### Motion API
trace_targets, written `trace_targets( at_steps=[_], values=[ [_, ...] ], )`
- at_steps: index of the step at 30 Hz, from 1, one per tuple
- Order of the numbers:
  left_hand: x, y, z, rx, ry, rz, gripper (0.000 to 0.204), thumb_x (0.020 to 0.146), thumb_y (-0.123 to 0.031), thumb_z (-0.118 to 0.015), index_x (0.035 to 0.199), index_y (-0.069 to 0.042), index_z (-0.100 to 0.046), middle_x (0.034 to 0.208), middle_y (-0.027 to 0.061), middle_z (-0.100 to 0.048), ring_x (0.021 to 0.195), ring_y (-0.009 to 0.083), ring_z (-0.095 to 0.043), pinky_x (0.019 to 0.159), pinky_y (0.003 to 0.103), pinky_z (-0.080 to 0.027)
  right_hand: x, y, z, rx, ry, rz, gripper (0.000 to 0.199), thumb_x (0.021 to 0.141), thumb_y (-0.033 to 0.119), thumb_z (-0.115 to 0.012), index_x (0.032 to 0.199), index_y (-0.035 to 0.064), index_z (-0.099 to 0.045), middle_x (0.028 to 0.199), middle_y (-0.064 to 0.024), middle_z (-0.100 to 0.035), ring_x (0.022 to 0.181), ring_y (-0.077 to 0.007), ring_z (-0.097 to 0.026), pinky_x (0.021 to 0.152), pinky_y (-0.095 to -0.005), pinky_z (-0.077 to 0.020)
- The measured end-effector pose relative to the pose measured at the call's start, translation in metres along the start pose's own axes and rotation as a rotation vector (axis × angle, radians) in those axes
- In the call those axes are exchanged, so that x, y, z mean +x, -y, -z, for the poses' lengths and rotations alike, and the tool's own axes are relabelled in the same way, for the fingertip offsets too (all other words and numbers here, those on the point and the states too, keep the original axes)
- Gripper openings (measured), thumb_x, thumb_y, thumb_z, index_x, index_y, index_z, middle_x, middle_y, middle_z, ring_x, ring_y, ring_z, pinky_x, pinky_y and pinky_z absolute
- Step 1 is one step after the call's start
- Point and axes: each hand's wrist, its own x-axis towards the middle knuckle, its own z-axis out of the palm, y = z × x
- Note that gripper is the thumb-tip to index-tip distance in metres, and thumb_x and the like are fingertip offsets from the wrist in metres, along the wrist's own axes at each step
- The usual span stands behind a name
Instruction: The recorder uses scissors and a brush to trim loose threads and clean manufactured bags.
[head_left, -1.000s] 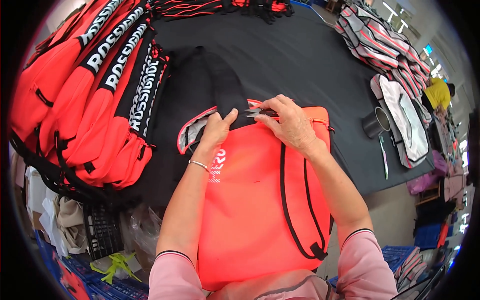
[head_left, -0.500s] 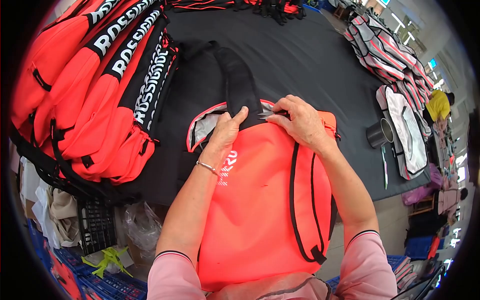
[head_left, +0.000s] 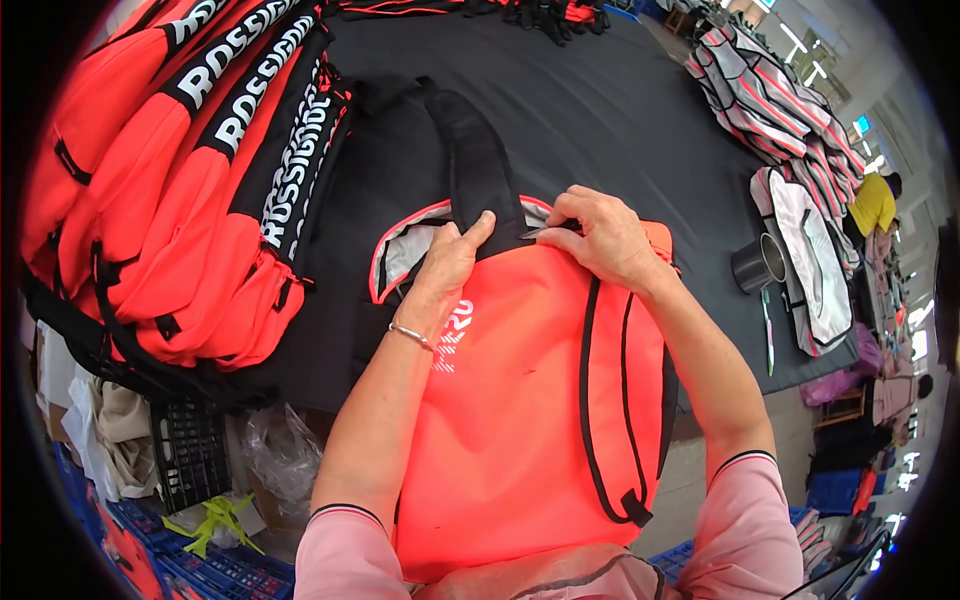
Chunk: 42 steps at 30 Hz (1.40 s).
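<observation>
A bright orange-red backpack (head_left: 530, 400) lies in front of me with its top open, the grey lining showing at the rim. A wide black strap (head_left: 478, 160) runs up and away from that opening. My left hand (head_left: 450, 255) is closed on the strap's lower end, thumb on top and fingers hidden inside the opening. Close to its right, my right hand (head_left: 605, 240) grips small thread snips (head_left: 535, 233); their metal tips point left at the strap's edge. Most of the snips' body is hidden in my fingers.
Folded red-and-black bags (head_left: 190, 190) are piled at the left. On the right of the black-covered table (head_left: 590, 100) are a dark metal cup (head_left: 758, 264), a toothbrush (head_left: 768, 330) and grey-white bag panels (head_left: 805, 260). A black crate (head_left: 190, 455) stands below left; a person in yellow (head_left: 873, 207) is far right.
The snips' tips have shifted slightly right, and their blades look closer together. My right elbow has moved a little outward. The left hand keeps its grip on the strap.
</observation>
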Motion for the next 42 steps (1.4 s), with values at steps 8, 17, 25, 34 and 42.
trace_targets(
  at_steps=[8, 17, 25, 34, 42],
  values=[
    [0.005, 0.009, 0.008, 0.081, -0.063, 0.001, 0.044, 0.091, -0.037, -0.067, 0.099, 0.005, -0.058, 0.1, 0.0082, -0.059, 0.094, 0.0122, -0.054, 0.085, 0.028, -0.046, -0.005, -0.002, -0.004, 0.174, -0.027, -0.07, 0.02, 0.081, 0.018, -0.075, 0.088, 0.0007, -0.067, 0.089, -0.0092, -0.064, 0.079, -0.0244, -0.064, 0.072, -0.0335, -0.05],
    [0.0, 0.003, -0.001, 0.033, -0.003, -0.014, 0.044, 0.091, -0.037, -0.067, 0.101, 0.005, -0.059, 0.1, 0.0075, -0.06, 0.094, 0.0115, -0.054, 0.085, 0.028, -0.046, -0.007, -0.003, -0.008, -0.058, -0.072, 0.058, 0.021, 0.082, 0.021, -0.073, 0.09, 0.0024, -0.068, 0.088, -0.0082, -0.063, 0.083, -0.0254, -0.063, 0.073, -0.036, -0.0497],
    [0.01, 0.003, 0.011, 0.098, -0.098, 0.003, 0.037, 0.093, -0.032, -0.065, 0.104, 0.003, -0.063, 0.098, 0.0052, -0.064, 0.093, 0.0093, -0.055, 0.085, 0.029, -0.046, -0.002, -0.005, -0.01, 0.2, -0.069, -0.044, 0.022, 0.083, 0.024, -0.072, 0.084, 0.0025, -0.065, 0.087, -0.0089, -0.06, 0.084, -0.0273, -0.061, 0.073, -0.038, -0.0491],
    [-0.001, 0.005, 0.004, 0.035, 0.064, -0.034, 0.045, 0.096, -0.03, -0.062, 0.123, 0.006, -0.058, 0.118, 0.007, -0.063, 0.108, 0.0129, -0.057, 0.096, 0.029, -0.044, -0.012, -0.006, -0.008, 0.036, -0.05, -0.011, 0.026, 0.081, 0.03, -0.073, 0.085, 0.0055, -0.065, 0.092, -0.0082, -0.062, 0.091, -0.0288, -0.061, 0.077, -0.0412, -0.0491],
    [-0.006, -0.001, 0.003, -0.002, 0.039, 0.016, 0.041, 0.096, -0.028, -0.062, 0.124, 0.002, -0.059, 0.122, 0.0056, -0.062, 0.111, 0.0125, -0.056, 0.097, 0.029, -0.044, -0.011, -0.004, -0.005, 0.091, 0.001, -0.019, 0.027, 0.08, 0.03, -0.073, 0.086, 0.0045, -0.066, 0.091, -0.008, -0.063, 0.09, -0.0284, -0.062, 0.077, -0.0409, -0.0494]
  ],
)
